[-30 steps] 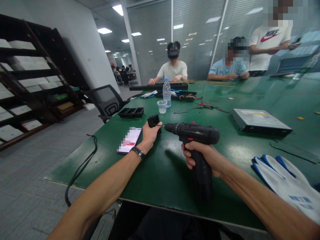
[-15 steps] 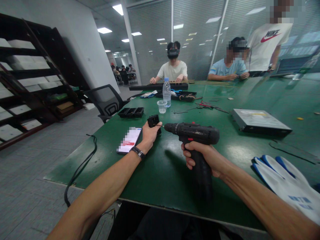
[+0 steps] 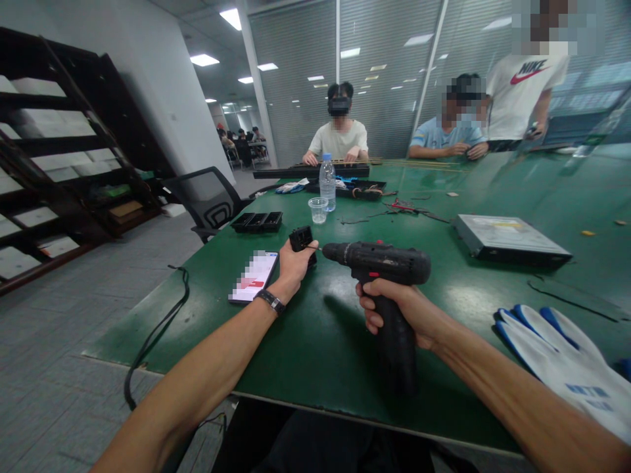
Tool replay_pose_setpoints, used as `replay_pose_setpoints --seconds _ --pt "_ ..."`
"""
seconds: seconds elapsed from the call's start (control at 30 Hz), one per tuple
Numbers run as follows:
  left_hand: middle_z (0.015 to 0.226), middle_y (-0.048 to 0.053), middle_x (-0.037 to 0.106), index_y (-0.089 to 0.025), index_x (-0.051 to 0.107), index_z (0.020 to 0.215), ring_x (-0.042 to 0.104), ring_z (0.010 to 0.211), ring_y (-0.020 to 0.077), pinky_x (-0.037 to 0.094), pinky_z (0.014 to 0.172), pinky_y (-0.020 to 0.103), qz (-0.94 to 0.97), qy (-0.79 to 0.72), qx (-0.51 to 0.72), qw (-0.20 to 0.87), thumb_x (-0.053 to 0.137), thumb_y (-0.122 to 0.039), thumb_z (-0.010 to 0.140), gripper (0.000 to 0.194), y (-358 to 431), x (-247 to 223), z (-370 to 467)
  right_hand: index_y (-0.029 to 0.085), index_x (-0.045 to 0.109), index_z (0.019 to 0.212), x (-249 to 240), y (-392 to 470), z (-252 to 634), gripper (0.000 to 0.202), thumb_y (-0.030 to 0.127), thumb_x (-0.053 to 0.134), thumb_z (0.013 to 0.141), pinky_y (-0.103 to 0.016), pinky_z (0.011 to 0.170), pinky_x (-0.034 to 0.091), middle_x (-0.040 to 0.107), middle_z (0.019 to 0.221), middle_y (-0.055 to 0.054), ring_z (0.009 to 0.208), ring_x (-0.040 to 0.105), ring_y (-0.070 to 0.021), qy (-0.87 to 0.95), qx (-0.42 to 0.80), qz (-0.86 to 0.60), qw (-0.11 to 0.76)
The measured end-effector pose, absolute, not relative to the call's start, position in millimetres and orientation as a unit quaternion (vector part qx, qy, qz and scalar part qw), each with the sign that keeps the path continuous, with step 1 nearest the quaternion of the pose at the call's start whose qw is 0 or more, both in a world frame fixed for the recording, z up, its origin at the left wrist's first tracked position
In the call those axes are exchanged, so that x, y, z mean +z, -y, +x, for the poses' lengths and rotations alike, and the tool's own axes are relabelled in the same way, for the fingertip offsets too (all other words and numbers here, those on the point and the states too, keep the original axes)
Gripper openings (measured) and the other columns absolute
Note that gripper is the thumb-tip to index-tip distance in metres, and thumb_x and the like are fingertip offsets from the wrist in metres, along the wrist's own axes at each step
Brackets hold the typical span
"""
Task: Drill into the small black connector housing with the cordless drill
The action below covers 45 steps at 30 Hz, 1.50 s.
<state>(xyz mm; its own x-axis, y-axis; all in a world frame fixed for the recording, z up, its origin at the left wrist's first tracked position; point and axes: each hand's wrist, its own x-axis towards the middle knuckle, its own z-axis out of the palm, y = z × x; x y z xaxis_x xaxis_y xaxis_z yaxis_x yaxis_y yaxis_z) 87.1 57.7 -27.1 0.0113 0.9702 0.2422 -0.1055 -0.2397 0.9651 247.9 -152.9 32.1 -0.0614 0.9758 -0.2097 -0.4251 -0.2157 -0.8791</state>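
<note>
Drill (image 3: pixel 377 259) levelled at black part (image 3: pixel 302 238)

Head view. Your left hand (image 3: pixel 294 264) has its fingers closed around the part, thumb toward the drill; the part sits in that grip over the table (image 3: pixel 315 348), beyond the phone's right edge. Your right hand (image 3: pixel 384 299) wraps the drill's handle, fingers curled round it; trigger contact cannot be made out. Chuck points left. The thin bit (image 3: pixel 318 247) runs toward the part close by your left thumb; whether its tip touches cannot be told.

Surroundings: phone (image 3: pixel 259 279), screen up, just left of your left wrist. Black tray (image 3: pixel 257 222) farther off to the left; clear cup (image 3: pixel 318 211) beyond the part, bottle (image 3: pixel 327 187) just behind it. Metal box (image 3: pixel 510 240) lies right of the drill, well apart. White-and-blue glove (image 3: pixel 562 361) near your right forearm. Two people sit across the table; another stands at right.
</note>
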Motion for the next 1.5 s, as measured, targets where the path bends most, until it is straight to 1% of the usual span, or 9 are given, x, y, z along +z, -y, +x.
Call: replay_pose_setpoints --seconds 0.27,0.6,0.77,0.93,1.23,1.5 --pt "0.095 0.006 0.076 -0.016 0.075 0.1 0.066 0.084 0.0188 0.053 0.08 0.031 0.546 -0.4 0.574 0.46 0.093 -0.043 0.069 0.045 -58.9 -28.9 86.5 0.016 0.069 0.08 33.7 154.1 247.6 0.02 0.032 0.082 0.076 -0.029 0.051 0.053 0.057 0.067 0.003 0.049 0.052 -0.0112 0.327 0.648 -0.43 0.537" --pt "0.093 0.005 0.075 -0.016 0.075 0.099 0.066 0.083 0.0188 0.053 0.081 0.032 0.538 -0.403 0.575 0.467 0.093 -0.041 0.067 0.045 -56.9 -25.9 86.8 0.016 0.069 0.08 34.2 154.4 247.1 0.021 0.032 0.083 0.075 -0.029 0.051 0.052 0.057 0.067 0.003 0.049 0.051 -0.0112 0.324 0.65 -0.431 0.536" --pt "0.091 0.004 0.074 -0.016 0.074 0.098 0.065 0.081 0.018 0.052 0.079 0.031 0.538 -0.402 0.577 0.465 0.093 -0.041 0.067 0.044 -57.3 -27.2 87.4 0.016 0.069 0.08 33.1 153.7 247.5 0.02 0.032 0.082 0.076 -0.029 0.051 0.052 0.056 0.067 0.003 0.049 0.051 -0.011 0.325 0.651 -0.43 0.535" --pt "0.092 0.005 0.075 -0.015 0.074 0.099 0.066 0.082 0.018 0.053 0.077 0.03 0.543 -0.4 0.576 0.462 0.093 -0.041 0.068 0.045 -58.7 -28.5 87.0 0.017 0.069 0.082 31.8 153.1 248.4 0.019 0.031 0.08 0.078 -0.029 0.052 0.052 0.057 0.068 0.003 0.05 0.051 -0.0114 0.323 0.653 -0.428 0.535" --pt "0.094 0.006 0.075 -0.017 0.075 0.099 0.066 0.083 0.0188 0.053 0.081 0.032 0.533 -0.399 0.574 0.476 0.094 -0.041 0.066 0.045 -57.7 -28.0 87.0 0.017 0.068 0.081 33.2 154.0 247.8 0.02 0.032 0.081 0.077 -0.029 0.052 0.052 0.057 0.068 0.002 0.05 0.051 -0.0117 0.323 0.651 -0.43 0.536" --pt "0.096 0.007 0.076 -0.016 0.075 0.1 0.067 0.084 0.0193 0.054 0.08 0.031 0.536 -0.404 0.571 0.474 0.093 -0.041 0.067 0.045 -56.2 -25.8 86.5 0.017 0.068 0.08 34.2 154.3 247.0 0.02 0.032 0.081 0.076 -0.03 0.052 0.051 0.056 0.067 0.002 0.051 0.049 -0.0117 0.318 0.651 -0.431 0.538"
